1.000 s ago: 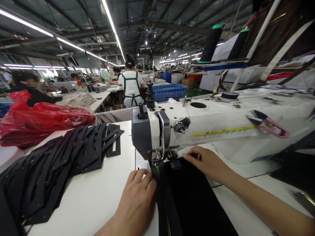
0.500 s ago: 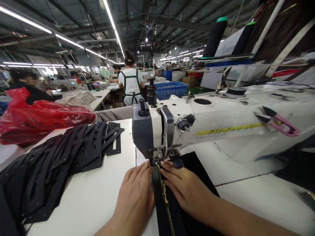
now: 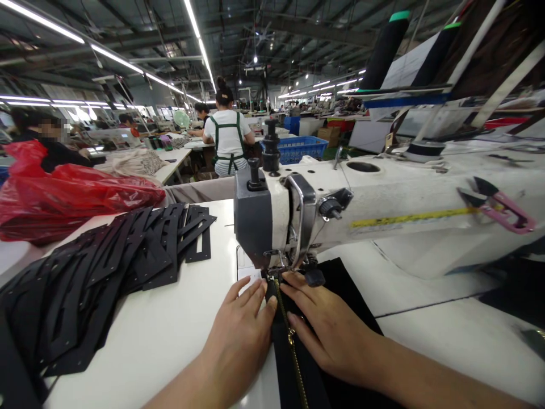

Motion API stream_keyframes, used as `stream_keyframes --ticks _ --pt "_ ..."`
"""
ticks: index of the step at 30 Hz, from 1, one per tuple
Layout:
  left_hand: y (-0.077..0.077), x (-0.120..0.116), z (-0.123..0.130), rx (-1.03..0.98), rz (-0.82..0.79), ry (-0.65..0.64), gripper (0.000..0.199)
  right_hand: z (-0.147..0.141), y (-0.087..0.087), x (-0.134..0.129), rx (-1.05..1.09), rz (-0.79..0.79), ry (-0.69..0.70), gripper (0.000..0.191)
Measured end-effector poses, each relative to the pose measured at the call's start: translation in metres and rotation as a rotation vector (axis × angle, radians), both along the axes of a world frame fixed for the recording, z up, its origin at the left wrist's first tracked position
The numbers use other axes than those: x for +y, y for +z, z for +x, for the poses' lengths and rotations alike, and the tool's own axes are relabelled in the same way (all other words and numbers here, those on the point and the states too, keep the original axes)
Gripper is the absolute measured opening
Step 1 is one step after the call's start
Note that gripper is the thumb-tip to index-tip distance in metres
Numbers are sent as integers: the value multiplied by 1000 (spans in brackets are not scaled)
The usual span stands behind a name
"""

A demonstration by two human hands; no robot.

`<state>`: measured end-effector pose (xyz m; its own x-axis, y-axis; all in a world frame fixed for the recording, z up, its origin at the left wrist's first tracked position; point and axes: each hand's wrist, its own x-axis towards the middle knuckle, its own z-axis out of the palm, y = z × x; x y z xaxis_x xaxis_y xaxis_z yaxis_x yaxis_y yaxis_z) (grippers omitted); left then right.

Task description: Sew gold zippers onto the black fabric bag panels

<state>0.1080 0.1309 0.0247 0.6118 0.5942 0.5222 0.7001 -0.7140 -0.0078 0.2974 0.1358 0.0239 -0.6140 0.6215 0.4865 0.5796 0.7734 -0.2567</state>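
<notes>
Black fabric (image 3: 304, 392): cut off below | right hand (image 3: 336, 329): hides part of fabric

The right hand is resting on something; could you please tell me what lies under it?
Black fabric shows around the right hand, beside a gold-coloured zipper; whatever the hand itself covers is hidden.

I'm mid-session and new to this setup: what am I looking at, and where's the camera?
There's no robot: one head-worn camera looks forward and down at a person's bare hands. The left hand and right hand lie either side of a gold zipper, at the sewing machine's needle area. Their fingers rest on black material; neither visibly grips it. On the white table, to the left, lies a pile of black slotted pieces, with a red bag behind.
</notes>
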Motion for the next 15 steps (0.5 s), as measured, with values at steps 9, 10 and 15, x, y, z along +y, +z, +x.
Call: stream_keyframes --ticks 9,10,15 --pt "1 -4 2 -34 -38 50 24 -2 -2 3 -115 119 19 39" --pt "0 -4 1 -40 -42 57 24 -2 -3 4 -118 136 18 39" --pt "-4 -2 0 -21 -69 112 23 0 -15 12 -95 193 24 37"
